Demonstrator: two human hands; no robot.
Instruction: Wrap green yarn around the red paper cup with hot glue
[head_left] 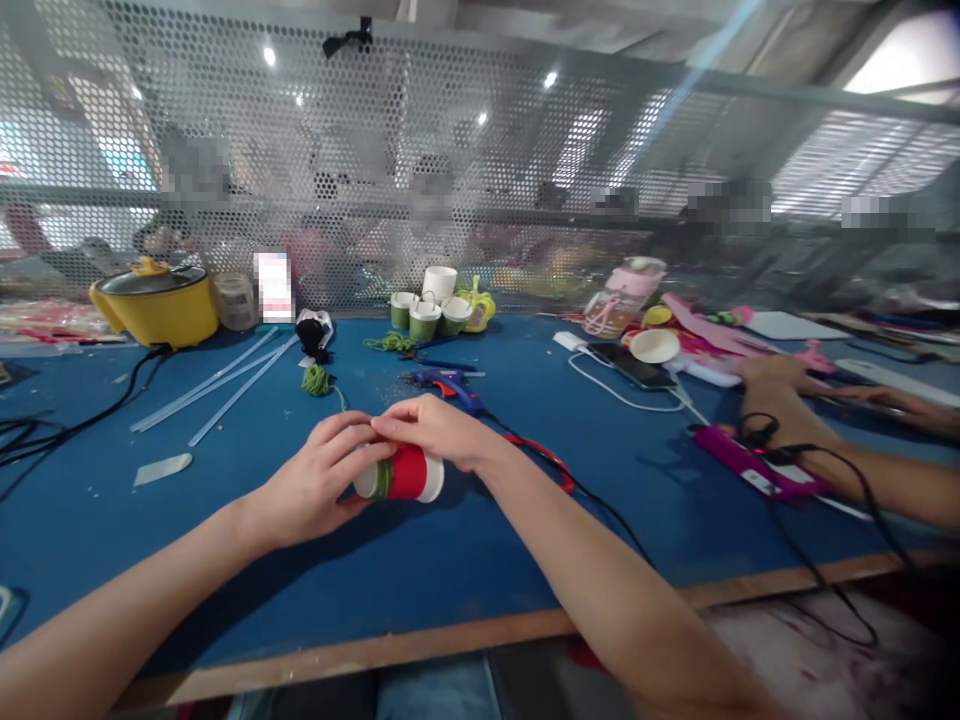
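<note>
A white paper cup point(433, 478) lies on its side between my hands, with a red band point(409, 472) around it and green yarn point(385, 480) wound beside the band. My left hand point(326, 475) is closed around the cup's left end, fingers over the top. From the other side, my right hand point(431, 430) is closed at the top of the cup, its fingertips meeting the left fingers; what they pinch there is hidden. A loose strand runs from a small green yarn ball point(318, 380) toward my left hand. Just beyond my right hand lies a blue glue gun point(450, 385).
Behind stand several green-wrapped cups point(425, 320) and a yellow pot point(161, 305). Clear glue sticks point(217, 380) lie left. A phone point(634, 365) and purple power strip point(757, 465) are right, near another person's arm point(795, 420). Black cables cross the table point(300, 590).
</note>
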